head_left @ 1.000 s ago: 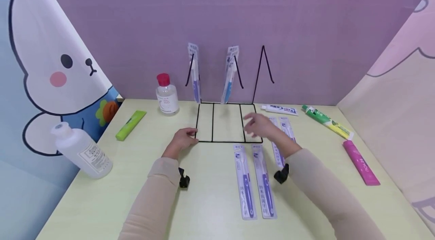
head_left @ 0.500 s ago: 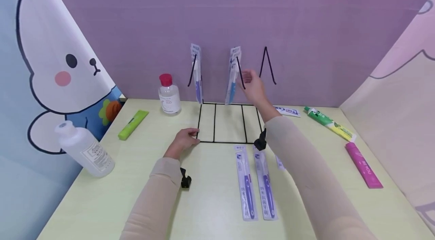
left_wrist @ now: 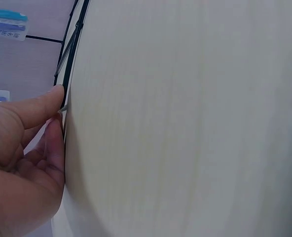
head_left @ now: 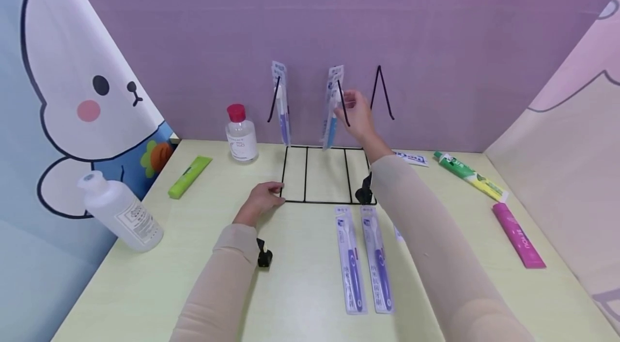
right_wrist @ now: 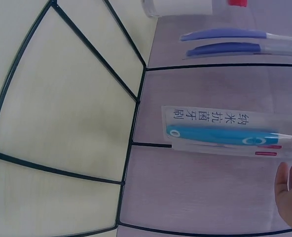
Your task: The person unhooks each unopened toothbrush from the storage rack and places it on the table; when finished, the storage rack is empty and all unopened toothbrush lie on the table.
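Note:
A black wire rack (head_left: 326, 202) with upright hooks stands at the back of the table. My left hand (head_left: 263, 196) pinches its front left corner; the left wrist view shows thumb and fingers (left_wrist: 52, 136) at the wire. At the middle hook, my right hand (head_left: 358, 117) holds the edge of a packaged toothbrush (head_left: 332, 129) with a blue handle. In the right wrist view that toothbrush (right_wrist: 220, 134) hangs across the hook wire, my fingers partly out of frame. Purple-handled packaged toothbrushes (head_left: 284, 124) hang on the left hook. The right hook (head_left: 382, 89) carries nothing.
Two packaged toothbrushes (head_left: 351, 261) lie before the rack, another mostly hidden under my right sleeve. Left stand a red-capped bottle (head_left: 243, 140) and a white bottle (head_left: 121, 213), with a green tube (head_left: 190, 176) lying between. Right lie toothpaste tubes (head_left: 470, 176) and a pink tube (head_left: 518, 235).
My right hand has risen from above the rack's right base to the middle hook and taken the blue-handled toothbrush's edge. My left hand stays at the rack's corner.

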Motion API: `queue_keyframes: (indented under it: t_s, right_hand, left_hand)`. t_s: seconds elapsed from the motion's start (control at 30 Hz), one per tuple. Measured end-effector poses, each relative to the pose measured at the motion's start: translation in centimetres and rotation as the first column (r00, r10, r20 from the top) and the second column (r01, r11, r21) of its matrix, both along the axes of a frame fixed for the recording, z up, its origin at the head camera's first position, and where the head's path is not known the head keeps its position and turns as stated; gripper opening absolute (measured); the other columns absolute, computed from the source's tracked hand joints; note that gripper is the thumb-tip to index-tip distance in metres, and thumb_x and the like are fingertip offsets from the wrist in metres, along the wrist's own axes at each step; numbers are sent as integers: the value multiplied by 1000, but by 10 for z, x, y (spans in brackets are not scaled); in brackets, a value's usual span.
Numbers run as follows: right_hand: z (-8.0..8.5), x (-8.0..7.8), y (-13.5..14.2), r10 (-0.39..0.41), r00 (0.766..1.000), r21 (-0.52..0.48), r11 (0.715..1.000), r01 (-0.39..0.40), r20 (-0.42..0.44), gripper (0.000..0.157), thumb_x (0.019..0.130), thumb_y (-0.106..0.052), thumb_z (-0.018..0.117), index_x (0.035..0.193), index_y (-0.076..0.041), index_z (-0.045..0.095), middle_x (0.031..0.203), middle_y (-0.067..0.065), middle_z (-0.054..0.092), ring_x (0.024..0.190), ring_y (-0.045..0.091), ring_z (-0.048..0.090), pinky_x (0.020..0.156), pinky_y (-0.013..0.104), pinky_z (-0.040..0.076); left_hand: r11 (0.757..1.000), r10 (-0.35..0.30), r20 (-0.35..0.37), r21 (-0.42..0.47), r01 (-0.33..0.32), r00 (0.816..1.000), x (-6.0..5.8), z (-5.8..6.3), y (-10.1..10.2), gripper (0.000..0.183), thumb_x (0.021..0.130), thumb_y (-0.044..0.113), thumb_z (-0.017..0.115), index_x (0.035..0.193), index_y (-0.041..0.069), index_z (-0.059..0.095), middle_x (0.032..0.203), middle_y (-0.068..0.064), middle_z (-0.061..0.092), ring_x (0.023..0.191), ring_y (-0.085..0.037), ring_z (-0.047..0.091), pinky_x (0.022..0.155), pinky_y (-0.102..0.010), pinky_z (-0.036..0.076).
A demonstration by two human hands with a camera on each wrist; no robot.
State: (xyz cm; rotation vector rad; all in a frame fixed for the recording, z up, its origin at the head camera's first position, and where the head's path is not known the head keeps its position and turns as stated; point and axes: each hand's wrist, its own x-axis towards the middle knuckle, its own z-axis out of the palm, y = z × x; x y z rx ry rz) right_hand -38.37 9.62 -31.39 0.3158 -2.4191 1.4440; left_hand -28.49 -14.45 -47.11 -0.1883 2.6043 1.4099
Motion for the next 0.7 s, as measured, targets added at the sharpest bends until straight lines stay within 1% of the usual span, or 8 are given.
queue_keyframes:
  t_s: [0.2, 0.27, 0.37, 0.47, 0.6, 0.7]
  right_hand:
    - [1, 1, -3, 28, 1000, -79, 996, -28, -4, 40, 81, -6, 66, 114, 1, 44, 107, 12, 50, 98, 21, 49, 82, 28, 42]
    - [0, 1, -3, 35, 999, -103, 994, -36, -11, 39, 80, -4, 66, 112, 1, 43, 106, 12, 51, 97, 21, 50, 82, 27, 42]
    - [-5, 0, -4, 50, 998, -170, 984, -54, -25, 40, 80, -1, 65, 111, 2, 41, 104, 14, 53, 95, 22, 51, 81, 27, 44]
    - [-9, -1, -3, 57, 997, -207, 976, -69, -60, 38, 81, 0, 64, 111, 1, 41, 100, 15, 55, 91, 22, 52, 78, 28, 45]
    - [-13, 0, -2, 31, 993, -161, 986, -50, -117, 30, 84, -5, 62, 108, 0, 45, 98, 13, 56, 87, 21, 54, 76, 28, 46]
    - [-13, 1, -1, 20, 988, -141, 989, -42, -151, 28, 85, -5, 61, 109, 1, 48, 98, 12, 55, 86, 21, 54, 77, 27, 45]
  left_hand:
    - [1000, -1, 0, -8, 1, 1000, -1, -1, 0, 44, 78, 8, 70, 120, 12, 58, 108, -5, 55, 100, -21, 48, 91, -36, 35]
    - [1000, -1, -3, -8, 1, 1000, -1, 0, 0, 44, 78, 8, 70, 120, 11, 58, 108, -5, 55, 100, -21, 48, 92, -36, 35]
    - [1000, -4, -3, -6, 4, 1000, -1, 0, 1, 44, 78, 8, 70, 120, 11, 58, 108, -5, 55, 100, -22, 48, 91, -36, 36]
    - [1000, -5, 2, -4, 5, 1000, -1, 0, 0, 44, 78, 8, 70, 120, 11, 58, 109, -5, 55, 100, -22, 48, 91, -36, 36]
    - [1000, -3, 4, -2, 3, 1000, -1, -1, 0, 44, 78, 8, 70, 120, 11, 58, 109, -5, 55, 100, -22, 48, 91, -36, 36]
    - [1000, -1, 2, -5, 1, 1000, -2, -1, -1, 44, 78, 8, 70, 120, 10, 58, 108, -5, 55, 99, -21, 48, 90, -36, 36]
